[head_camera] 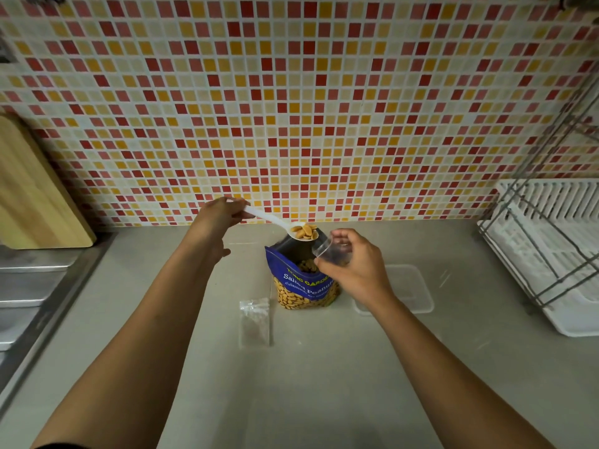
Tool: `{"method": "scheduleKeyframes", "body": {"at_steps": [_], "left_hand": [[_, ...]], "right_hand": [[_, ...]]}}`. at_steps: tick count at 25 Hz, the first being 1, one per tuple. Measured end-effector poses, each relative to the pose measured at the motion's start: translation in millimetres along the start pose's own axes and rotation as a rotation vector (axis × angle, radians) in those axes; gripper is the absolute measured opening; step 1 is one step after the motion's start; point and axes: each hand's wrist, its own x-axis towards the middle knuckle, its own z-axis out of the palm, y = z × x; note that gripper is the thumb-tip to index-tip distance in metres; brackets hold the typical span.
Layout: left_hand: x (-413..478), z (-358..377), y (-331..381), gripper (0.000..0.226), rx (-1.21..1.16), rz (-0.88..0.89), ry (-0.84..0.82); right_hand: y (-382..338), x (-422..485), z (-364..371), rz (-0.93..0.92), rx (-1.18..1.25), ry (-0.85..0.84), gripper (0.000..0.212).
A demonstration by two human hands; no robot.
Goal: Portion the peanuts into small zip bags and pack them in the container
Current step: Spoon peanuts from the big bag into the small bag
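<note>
Two bare forearms reach up from the bottom edge over a grey countertop (pixel 308 384). At 7 o'clock from the peanut bag (pixel 304 286), a small stack of clear zip bags (pixel 255 322) lies flat on the counter, just beside it.

The peanut bag is a blue pouch printed "Salted Peanuts". It stands upright at the centre with its top open and nuts showing inside and through its clear lower window.

The right hand (pixel 356 270) is at 2 o'clock over the pouch. It pinches a small clear zip bag (pixel 325 249) between thumb and curled fingers, the bag's mouth turned toward 10 o'clock. The left hand (pixel 220 212), at 10 o'clock from the pouch, grips the handle of a white plastic spoon (pixel 275 221). The bowl of the spoon carries a heap of peanuts (pixel 304 231) and hangs above the pouch opening, just beside the mouth of the held bag.

A clear rectangular container (pixel 415 286) sits on the counter at 3 o'clock from the pouch, partly behind the right wrist; whether anything lies in it cannot be told.

Farther off, a wooden cutting board (pixel 35 196) leans at 9 o'clock above a steel sink (pixel 29 286). A white dish rack (pixel 551 241) with a wire frame stands at 3 o'clock, and a red-and-yellow mosaic wall (pixel 291 92) fills 12 o'clock.
</note>
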Motion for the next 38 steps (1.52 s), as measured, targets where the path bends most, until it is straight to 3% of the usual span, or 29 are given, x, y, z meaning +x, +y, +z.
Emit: {"method": "scheduleKeyframes", "body": {"at_steps": [3, 8, 12, 17, 20, 22, 24, 25, 26, 29, 33, 35, 38], "left_hand": [[-21, 15, 11, 0.012, 0.176, 0.240, -0.021], [-54, 26, 23, 0.018, 0.576, 0.784, -0.082], [-34, 5, 34, 0.013, 0.197, 0.537, 0.052], [-5, 18, -35, 0.018, 0.460, 0.325, -0.083], [-1, 21, -61, 0.030, 0.569, 0.322, -0.107], [-8, 19, -66, 0.041, 0.722, 0.415, -0.008], [-29, 22, -65, 0.042, 0.723, 0.589, 0.130], [-42, 25, -66, 0.036, 0.621, 0.647, 0.096], [-58, 30, -70, 0.030, 0.493, 0.645, -0.040], [-95, 48, -86, 0.032, 0.263, 0.460, -0.474], [-103, 75, -106, 0.020, 0.118, 0.322, -0.449], [-105, 84, -113, 0.010, -0.022, 0.214, -0.473], [-110, 96, -129, 0.012, -0.040, 0.148, -0.533]], "right_hand": [[-6, -1, 3, -0.018, 0.056, 0.013, 0.052], [-13, -5, 6, -0.037, 0.103, 0.061, 0.052], [-12, -5, -3, 0.035, 0.150, 0.118, 0.055], [-20, -4, -20, 0.151, 0.177, 0.175, 0.051], [-28, -5, -35, 0.157, 0.190, 0.206, 0.048], [-32, -8, -43, 0.148, 0.185, 0.229, 0.047], [-34, -11, -50, 0.143, 0.174, 0.231, 0.048], [-35, -12, -53, 0.143, 0.172, 0.223, 0.048], [-35, -14, -55, 0.145, 0.174, 0.212, 0.049], [-34, -19, -57, 0.163, 0.168, 0.175, 0.050], [-21, -21, -70, 0.315, 0.246, -0.052, 0.052], [-10, -23, -81, 0.346, 0.390, -0.205, 0.040], [10, -30, -97, 0.351, 0.422, -0.263, 0.023]]}}
